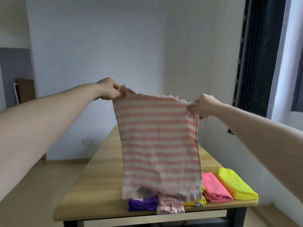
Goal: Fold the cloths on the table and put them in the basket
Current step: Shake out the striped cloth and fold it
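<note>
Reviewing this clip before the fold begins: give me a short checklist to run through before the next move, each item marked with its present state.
1. Left hand pinches a top corner of the striped cloth: ok.
2. Right hand pinches the other top corner: ok.
3. Cloth hangs flat, spread between the hands: ok.
4. Top edge level: not ok, left corner sits higher.
5. Bare table to lay it on: ok, left of the cloth.
6. Basket within reach: cannot tell, none in view.

One striped cloth (pixel 158 145) hangs up; five folded cloths lie near: purple (pixel 142 204), pale pink (pixel 170 206), two yellow (pixel 195 203) (pixel 236 184), and bright pink (pixel 215 187).
</note>
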Action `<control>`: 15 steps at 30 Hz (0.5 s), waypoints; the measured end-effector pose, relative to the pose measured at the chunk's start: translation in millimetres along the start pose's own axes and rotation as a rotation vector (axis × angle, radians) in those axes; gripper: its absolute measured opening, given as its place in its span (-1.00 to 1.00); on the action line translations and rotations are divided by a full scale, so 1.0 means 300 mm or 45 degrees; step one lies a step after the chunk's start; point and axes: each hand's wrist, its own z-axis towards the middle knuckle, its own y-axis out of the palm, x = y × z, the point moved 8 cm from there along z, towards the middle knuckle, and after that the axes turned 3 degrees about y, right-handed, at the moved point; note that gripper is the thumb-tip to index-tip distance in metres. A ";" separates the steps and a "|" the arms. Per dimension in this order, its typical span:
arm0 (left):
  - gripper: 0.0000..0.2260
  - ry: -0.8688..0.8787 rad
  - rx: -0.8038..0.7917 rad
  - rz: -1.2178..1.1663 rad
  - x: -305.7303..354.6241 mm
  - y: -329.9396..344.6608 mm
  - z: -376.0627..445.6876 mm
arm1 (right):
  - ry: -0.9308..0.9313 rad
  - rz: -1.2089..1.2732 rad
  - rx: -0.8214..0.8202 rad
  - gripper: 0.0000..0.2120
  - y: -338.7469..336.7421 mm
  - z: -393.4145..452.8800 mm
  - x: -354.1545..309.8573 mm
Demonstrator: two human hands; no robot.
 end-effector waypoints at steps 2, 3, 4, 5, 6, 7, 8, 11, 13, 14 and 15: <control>-0.64 -0.057 0.016 -0.027 -0.037 0.039 0.026 | 0.086 0.126 -0.070 -0.79 0.045 0.053 0.008; -0.61 -0.080 0.042 -0.041 -0.057 0.054 0.045 | 0.132 0.185 -0.093 -0.79 0.068 0.080 0.009; -0.64 -0.098 0.081 -0.063 -0.072 0.061 0.068 | 0.151 0.221 -0.102 -0.78 0.087 0.118 0.006; -0.72 -0.109 0.117 -0.083 -0.079 0.067 0.077 | 0.168 0.238 -0.096 -0.75 0.099 0.147 0.005; -0.78 -0.121 0.158 -0.128 -0.091 0.068 0.101 | 0.173 0.250 -0.075 -0.74 0.106 0.189 -0.006; -0.80 -0.137 0.211 -0.190 -0.098 0.065 0.118 | 0.169 0.291 -0.037 -0.76 0.105 0.217 -0.014; -0.81 -0.148 0.271 -0.258 -0.099 0.056 0.135 | 0.152 0.358 -0.001 -0.79 0.099 0.239 -0.025; -0.81 -0.103 0.448 -0.337 -0.073 -0.007 0.184 | 0.039 0.427 0.195 -0.76 0.040 0.308 -0.069; -0.78 -0.056 0.555 -0.326 -0.059 -0.053 0.206 | -0.042 0.375 0.304 -0.74 -0.003 0.322 -0.097; -0.74 -0.036 0.583 -0.327 -0.058 -0.071 0.214 | -0.078 0.358 0.336 -0.74 -0.016 0.325 -0.109; -0.73 -0.016 0.597 -0.327 -0.052 -0.087 0.217 | -0.097 0.354 0.359 -0.74 -0.027 0.325 -0.115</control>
